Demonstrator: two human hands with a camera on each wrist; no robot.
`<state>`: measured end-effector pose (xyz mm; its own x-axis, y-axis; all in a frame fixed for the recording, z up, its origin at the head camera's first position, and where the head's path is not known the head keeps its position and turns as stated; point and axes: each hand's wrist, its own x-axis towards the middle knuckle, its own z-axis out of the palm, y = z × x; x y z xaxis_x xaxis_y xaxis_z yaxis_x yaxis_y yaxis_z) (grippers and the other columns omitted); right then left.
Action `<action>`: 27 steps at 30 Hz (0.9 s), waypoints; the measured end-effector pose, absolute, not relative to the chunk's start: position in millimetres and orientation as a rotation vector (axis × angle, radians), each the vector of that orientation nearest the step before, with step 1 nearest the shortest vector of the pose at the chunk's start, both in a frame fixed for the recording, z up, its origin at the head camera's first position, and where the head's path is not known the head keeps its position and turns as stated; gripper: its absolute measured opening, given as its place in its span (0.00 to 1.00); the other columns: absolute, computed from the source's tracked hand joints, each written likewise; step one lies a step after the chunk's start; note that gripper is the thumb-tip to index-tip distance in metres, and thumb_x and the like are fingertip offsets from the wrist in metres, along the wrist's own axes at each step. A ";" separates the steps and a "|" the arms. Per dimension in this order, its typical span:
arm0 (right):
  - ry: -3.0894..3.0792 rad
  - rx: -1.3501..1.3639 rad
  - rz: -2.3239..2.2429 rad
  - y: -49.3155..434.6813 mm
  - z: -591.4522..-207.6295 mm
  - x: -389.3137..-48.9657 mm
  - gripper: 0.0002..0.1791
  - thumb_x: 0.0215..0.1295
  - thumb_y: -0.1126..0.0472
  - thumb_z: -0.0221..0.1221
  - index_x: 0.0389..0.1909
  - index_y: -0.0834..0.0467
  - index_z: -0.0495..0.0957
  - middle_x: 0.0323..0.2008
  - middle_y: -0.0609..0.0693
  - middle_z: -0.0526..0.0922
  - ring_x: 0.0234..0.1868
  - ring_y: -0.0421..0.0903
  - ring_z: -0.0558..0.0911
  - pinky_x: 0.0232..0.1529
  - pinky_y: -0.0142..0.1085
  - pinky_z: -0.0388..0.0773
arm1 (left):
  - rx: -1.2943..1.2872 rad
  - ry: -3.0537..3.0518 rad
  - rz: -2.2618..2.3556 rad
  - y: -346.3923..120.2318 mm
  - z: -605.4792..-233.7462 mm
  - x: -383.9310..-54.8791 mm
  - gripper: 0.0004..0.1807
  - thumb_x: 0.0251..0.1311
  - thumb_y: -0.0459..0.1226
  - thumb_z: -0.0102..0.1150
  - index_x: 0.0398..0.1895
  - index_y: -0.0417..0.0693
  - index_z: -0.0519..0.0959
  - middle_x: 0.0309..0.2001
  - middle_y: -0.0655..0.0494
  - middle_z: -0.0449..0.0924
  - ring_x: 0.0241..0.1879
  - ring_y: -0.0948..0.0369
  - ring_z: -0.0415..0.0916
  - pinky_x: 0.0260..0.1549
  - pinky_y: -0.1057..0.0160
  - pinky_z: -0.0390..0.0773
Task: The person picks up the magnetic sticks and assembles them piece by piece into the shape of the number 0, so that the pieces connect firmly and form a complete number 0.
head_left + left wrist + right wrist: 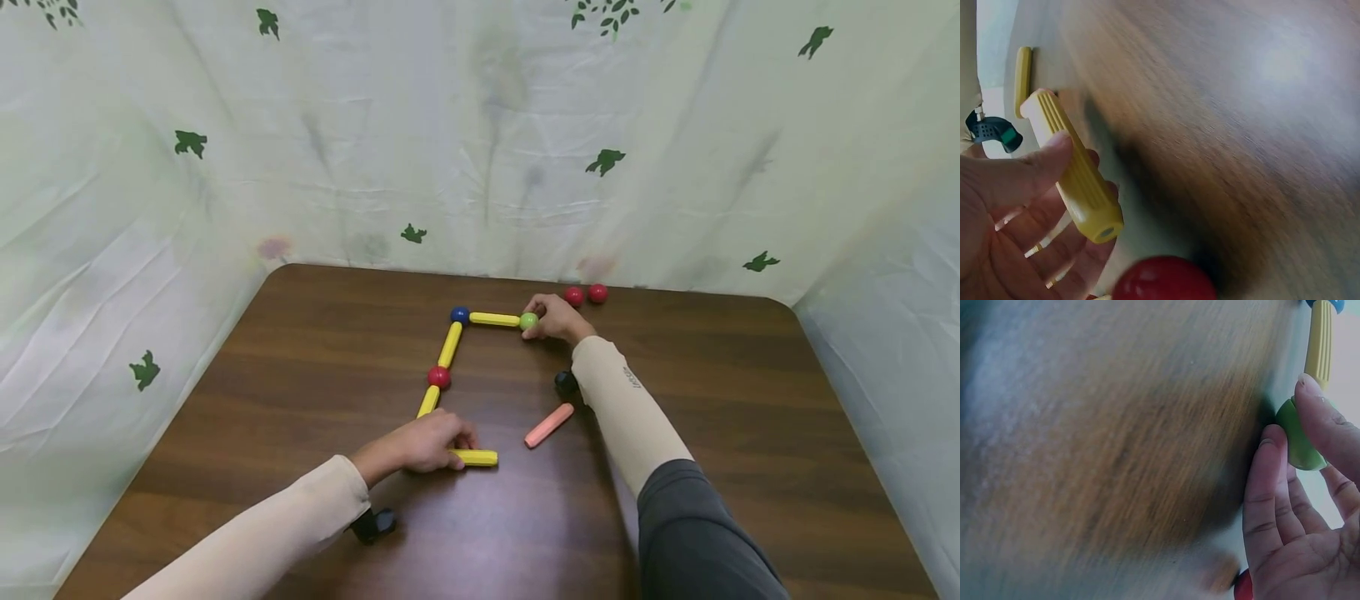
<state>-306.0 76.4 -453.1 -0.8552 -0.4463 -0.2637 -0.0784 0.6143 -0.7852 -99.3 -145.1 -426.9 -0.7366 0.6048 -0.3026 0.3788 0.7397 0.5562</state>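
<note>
My left hand (429, 442) grips a ribbed yellow stick (480, 457), its thumb on top and fingers behind. In the left wrist view a round dark spot shows in the stick's near end. My right hand (553, 318) pinches a light green ball (528, 321) between thumb and fingers. That ball sits at the end of a yellow stick (493, 319) leading to a blue ball (460, 315); the thumb covers their meeting point in the right wrist view. Another yellow stick (450, 344) joins blue to a red ball (438, 377). A yellow stick (428, 401) below it runs partly behind my left hand.
Two loose red balls, one nearer (573, 297) and one farther right (597, 293), lie by the back edge. A salmon-pink stick (549, 426) lies between my forearms. Behind the brown table (720, 400) hangs a pale curtain (450, 125) with green bird shapes.
</note>
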 end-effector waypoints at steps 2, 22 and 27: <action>2.398 -0.416 -1.146 76.8 -453.2 -306.2 0.20 0.53 0.70 0.69 0.46 0.63 0.74 0.41 0.58 0.76 0.33 0.46 0.75 0.34 0.31 0.75 | 0.778 2.449 0.659 -148.1 -428.3 -98.5 0.09 0.52 0.30 0.69 0.35 0.50 0.82 0.28 0.65 0.79 0.30 0.69 0.72 0.34 0.69 0.73; 2.399 -0.416 -1.151 76.4 -453.6 -306.0 0.19 0.53 0.69 0.69 0.45 0.63 0.74 0.42 0.58 0.77 0.33 0.46 0.76 0.33 0.32 0.76 | 0.809 2.469 0.582 -164.5 -429.5 -91.8 0.10 0.53 0.30 0.68 0.37 0.51 0.82 0.28 0.66 0.75 0.30 0.68 0.70 0.35 0.68 0.73; 2.396 -0.410 -1.153 76.4 -453.8 -305.3 0.20 0.52 0.69 0.70 0.45 0.63 0.74 0.42 0.58 0.78 0.32 0.45 0.76 0.33 0.32 0.76 | 0.810 2.448 0.583 -164.2 -429.3 -91.4 0.11 0.53 0.29 0.67 0.39 0.50 0.82 0.31 0.66 0.76 0.32 0.67 0.71 0.37 0.67 0.73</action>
